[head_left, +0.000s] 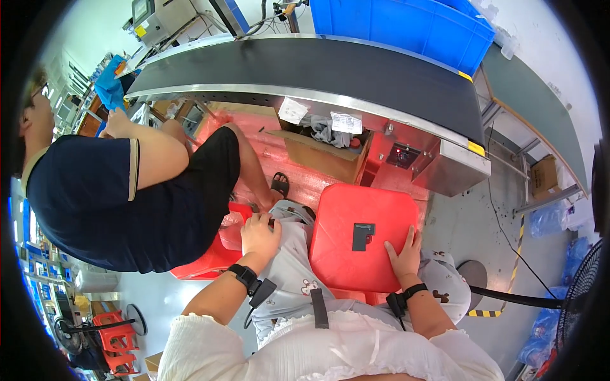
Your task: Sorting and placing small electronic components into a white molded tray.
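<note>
A red, square plastic stool top point(330, 254) with rounded corners lies between my thighs. On it rests a small flat dark-grey piece point(363, 237) with a notched corner. My right hand point(405, 257) lies on the stool top's right edge, its fingers spread, holding nothing. Over my left thigh, my left hand point(260, 236) is curled with the fingers bent. A small dark thing point(272, 223) shows at its fingertips, too little of it to name. Both wrists carry black bands with small black devices.
A conveyor with a black belt point(305, 66) runs across ahead, a blue bin point(400, 28) behind it. Under it stands an open cardboard box point(324, 155). A co-worker in a dark shirt point(114, 197) sits close on my left. A black fan point(579, 298) is at the right.
</note>
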Available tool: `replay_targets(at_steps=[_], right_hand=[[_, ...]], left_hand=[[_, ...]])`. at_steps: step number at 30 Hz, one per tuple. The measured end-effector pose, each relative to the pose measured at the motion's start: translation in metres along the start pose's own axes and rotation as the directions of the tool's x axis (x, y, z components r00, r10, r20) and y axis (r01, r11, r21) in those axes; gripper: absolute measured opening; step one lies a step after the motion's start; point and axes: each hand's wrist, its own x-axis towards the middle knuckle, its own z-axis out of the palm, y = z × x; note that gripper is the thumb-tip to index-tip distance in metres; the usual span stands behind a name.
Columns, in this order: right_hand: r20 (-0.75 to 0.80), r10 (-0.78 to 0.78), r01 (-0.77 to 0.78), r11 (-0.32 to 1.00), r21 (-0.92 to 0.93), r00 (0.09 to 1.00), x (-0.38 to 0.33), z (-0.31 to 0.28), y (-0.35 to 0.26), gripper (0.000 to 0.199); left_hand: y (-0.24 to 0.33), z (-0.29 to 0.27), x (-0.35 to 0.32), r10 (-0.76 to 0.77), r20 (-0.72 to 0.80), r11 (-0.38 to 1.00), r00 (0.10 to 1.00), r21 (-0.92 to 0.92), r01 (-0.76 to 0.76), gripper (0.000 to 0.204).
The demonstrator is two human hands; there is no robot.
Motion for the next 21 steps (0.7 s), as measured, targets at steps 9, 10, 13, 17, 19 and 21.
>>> replay_targets(at_steps=[9,10,13,17,19,21], right_hand=[[-0.023,-0.012,0.011,1.000,-0.027,1.000,0.0012,0.0016,0.0026,0.091],[-0.027,-0.013,0.012,1.000,-0.025,1.000,0.0007,0.0010,0.0039,0.091],[-0.022,-0.002,0.002,1.000,-0.011,1.000,0.0022,0.0007,0.0005,0.092],[-0.024,-0.012,0.012,1.000,-0.014,1.000,0.0014,0.0027,0.0016,0.092],[-0.022,-0.007,0.007,1.000,-0.017,1.000,0.0005,0.0016,0.0009,0.092],[0.000,0.018,-0.018,0.999,-0.028,1.000,-0.0017,0.0000,-0.0006,0.091]], left_hand=[[-0.0019,-0.0008,-0.0008,-0.051,0.076,0.998,0.996,0.040,0.048,0.032],[-0.0011,-0.0016,-0.0008,-0.050,0.071,0.998,0.996,0.043,0.047,0.032],[-0.0039,-0.0007,0.0001,-0.068,0.084,0.998,0.994,0.011,0.067,0.032],[-0.0039,0.0005,-0.0008,-0.059,0.078,0.998,0.995,0.003,0.059,0.031],[-0.0029,-0.0008,-0.0020,-0.053,0.063,0.999,0.997,0.008,0.052,0.031],[-0.0017,-0.0015,-0.0012,-0.058,0.078,0.998,0.995,0.016,0.057,0.030]])
